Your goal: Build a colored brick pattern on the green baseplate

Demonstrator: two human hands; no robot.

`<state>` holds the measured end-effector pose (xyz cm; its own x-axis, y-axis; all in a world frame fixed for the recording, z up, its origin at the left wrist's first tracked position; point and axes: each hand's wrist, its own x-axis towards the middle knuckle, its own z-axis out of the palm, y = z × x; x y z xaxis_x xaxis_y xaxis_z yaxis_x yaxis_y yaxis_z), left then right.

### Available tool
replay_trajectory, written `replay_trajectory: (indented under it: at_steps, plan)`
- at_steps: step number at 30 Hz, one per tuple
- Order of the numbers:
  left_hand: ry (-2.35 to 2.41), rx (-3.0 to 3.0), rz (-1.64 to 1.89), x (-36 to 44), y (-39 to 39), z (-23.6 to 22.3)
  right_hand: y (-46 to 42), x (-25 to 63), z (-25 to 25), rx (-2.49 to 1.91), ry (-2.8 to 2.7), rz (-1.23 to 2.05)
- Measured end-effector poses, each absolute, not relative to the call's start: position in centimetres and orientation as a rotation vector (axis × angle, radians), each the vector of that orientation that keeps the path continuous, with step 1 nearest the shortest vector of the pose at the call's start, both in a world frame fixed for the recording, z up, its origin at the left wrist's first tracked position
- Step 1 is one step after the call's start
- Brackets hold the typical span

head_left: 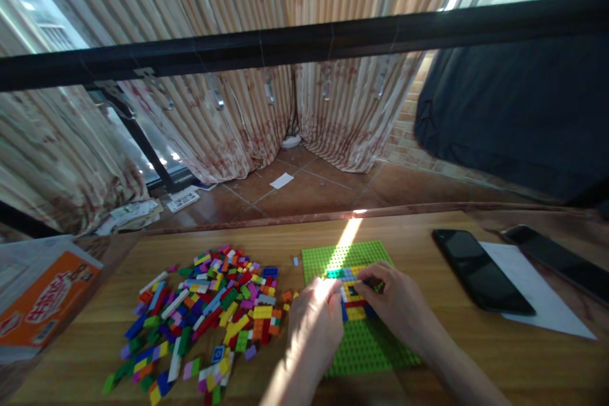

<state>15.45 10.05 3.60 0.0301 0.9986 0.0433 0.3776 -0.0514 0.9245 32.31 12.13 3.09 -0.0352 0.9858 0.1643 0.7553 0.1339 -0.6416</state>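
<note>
A green studded baseplate (352, 355) lies on the table, with a low build of toy building bricks (356, 313) in yellow, blue, red and teal pressed onto its middle. My left hand (316, 317) rests at the left edge of this build, fingers bent together against it; its fingertips are partly hidden by glare and by the hand itself. From the right, my right hand (397, 295) reaches over the build with thumb and fingers pinched close to its right side. Whatever lies between those fingers is too small and shaded to name.
A wide heap of loose bricks (204, 304) spreads over the wooden table (266, 235) on the left. Beyond it stands an orange-labelled box (42, 295). At right are a black phone (483, 271), white paper (537, 292) and a second dark phone (559, 260). A dark rail (295, 44) crosses behind.
</note>
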Motion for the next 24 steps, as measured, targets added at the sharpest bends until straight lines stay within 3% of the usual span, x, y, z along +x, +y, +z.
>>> replay_trajectory:
  at_steps: [11,19,24]
  plan:
    - [1.518,1.668,0.868,15.41,9.87,4.13,12.27,31.60,3.68,-1.768,-1.826,0.515]
    - [1.476,1.575,0.947,15.54,9.74,4.14,12.38,31.50,3.59,-1.780,-1.756,0.544]
    - [1.541,1.800,0.736,15.70,9.61,4.50,12.55,31.33,3.61,-1.812,-1.725,0.589]
